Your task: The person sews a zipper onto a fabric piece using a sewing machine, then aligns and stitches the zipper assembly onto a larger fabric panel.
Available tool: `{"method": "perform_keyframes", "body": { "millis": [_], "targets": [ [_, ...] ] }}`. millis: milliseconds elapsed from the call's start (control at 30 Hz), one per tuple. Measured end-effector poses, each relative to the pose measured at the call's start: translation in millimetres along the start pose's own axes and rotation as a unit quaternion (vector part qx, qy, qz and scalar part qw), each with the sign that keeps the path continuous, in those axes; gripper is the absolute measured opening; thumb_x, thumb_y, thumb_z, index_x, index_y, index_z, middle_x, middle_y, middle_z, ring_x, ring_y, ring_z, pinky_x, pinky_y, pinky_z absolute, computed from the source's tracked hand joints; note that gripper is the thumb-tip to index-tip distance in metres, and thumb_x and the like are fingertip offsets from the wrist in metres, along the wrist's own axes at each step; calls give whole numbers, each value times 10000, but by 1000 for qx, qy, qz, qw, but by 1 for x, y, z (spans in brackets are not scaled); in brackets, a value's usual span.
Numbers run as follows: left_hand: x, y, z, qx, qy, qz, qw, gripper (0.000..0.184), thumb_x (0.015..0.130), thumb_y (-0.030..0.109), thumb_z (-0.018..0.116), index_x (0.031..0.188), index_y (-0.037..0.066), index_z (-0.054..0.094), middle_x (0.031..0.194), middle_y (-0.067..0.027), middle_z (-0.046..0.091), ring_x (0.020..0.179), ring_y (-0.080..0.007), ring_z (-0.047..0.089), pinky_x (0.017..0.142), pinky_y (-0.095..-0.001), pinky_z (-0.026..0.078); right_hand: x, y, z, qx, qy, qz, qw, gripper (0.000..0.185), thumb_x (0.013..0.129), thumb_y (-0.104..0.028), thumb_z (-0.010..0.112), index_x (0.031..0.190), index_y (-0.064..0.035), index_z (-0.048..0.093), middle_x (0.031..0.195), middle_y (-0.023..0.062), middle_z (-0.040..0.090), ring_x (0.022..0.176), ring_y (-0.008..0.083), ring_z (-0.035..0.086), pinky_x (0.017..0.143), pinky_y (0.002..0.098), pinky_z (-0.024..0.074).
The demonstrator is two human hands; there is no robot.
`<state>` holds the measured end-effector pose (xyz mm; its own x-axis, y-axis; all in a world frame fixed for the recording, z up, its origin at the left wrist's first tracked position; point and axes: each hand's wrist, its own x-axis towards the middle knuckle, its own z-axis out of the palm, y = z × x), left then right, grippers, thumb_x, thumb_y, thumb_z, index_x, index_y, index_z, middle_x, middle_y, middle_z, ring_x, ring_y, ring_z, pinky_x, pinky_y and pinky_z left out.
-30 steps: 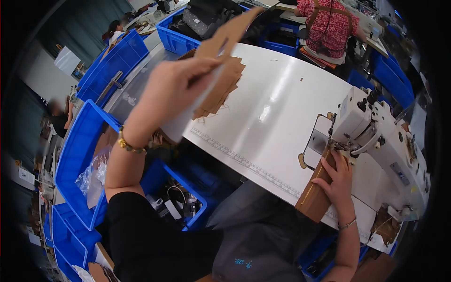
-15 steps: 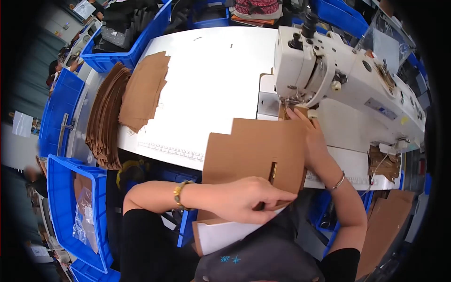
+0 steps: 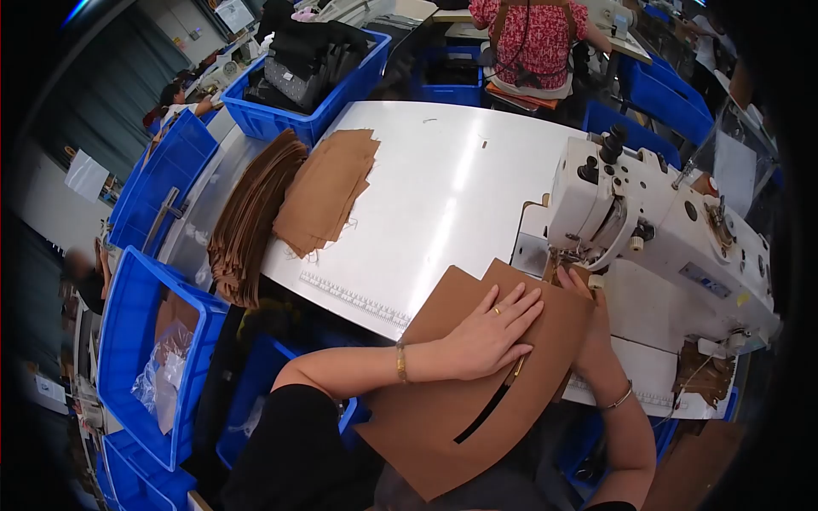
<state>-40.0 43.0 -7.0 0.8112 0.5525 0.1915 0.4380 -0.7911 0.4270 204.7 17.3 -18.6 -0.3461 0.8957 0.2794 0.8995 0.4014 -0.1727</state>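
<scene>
A large brown fabric panel (image 3: 545, 375) with a long slit showing black and a gold-coloured zipper strip lies over the front edge of the sewing table and hangs toward my lap. My left hand (image 3: 490, 336) rests flat on top of it, fingers spread, above the slit. Close to the presser foot of the white sewing machine (image 3: 613, 204) is my right hand (image 3: 592, 315). Its fingertips stretch out on the brown material beside the needle area, and the panel's edge hides part of that hand, including the thumb.
On the white table (image 3: 452, 187) lie flat brown pieces (image 3: 328, 192) beside a thick brown stack (image 3: 256, 221). Blue bins (image 3: 153, 366) stand at the left; another blue bin (image 3: 311, 115) holds dark pieces. A person in red (image 3: 532, 43) sits beyond the table.
My left hand has gone from gripping the panel's near edge to lying flat on it, farther up. The panel has turned and unfolded toward me. The whole view has shifted upward.
</scene>
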Motion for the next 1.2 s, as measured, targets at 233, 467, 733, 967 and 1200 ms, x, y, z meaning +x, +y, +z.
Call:
{"method": "perform_keyframes", "body": {
  "millis": [233,467,733,967,1200],
  "targets": [
    [25,-3,4,-47,-8,10,999,612,1073,221,531,1584,-48,329,1677,-228,305,1565,-429,275,1241,-614,265,-4,6,6,99,2,46,994,649,925,-354,652,1497,-72,533,1616,154,466,1476,344,449,1236,603,262],
    [34,-15,-7,-52,22,36,998,542,995,46,564,1520,-15,444,1584,-217,462,1480,-381,444,1195,-564,385,-6,9,10,59,33,-25,997,729,910,-468,645,1503,-64,521,1627,175,438,1511,338,406,1223,627,264],
    [38,-27,-5,47,26,19,998,555,989,108,599,1520,17,468,1601,-149,472,1499,-352,428,1215,-541,358,-4,-1,-4,96,40,14,994,718,889,-526,724,1418,-57,601,1495,164,576,1412,360,506,1201,542,324],
    [38,-23,-1,126,30,-34,991,575,977,127,597,1529,26,477,1607,-129,476,1503,-344,428,1203,-552,361,0,-6,-14,95,-13,44,994,732,866,-576,739,1385,-70,631,1343,99,700,1306,285,614,1178,519,345],
    [42,-28,-6,78,33,15,996,548,961,122,611,1493,32,515,1556,-131,526,1472,-335,467,1174,-547,384,1,-6,-13,85,-19,49,995,740,858,-595,733,1381,-81,643,1342,93,707,1310,261,622,1200,519,328]
  ]
}}
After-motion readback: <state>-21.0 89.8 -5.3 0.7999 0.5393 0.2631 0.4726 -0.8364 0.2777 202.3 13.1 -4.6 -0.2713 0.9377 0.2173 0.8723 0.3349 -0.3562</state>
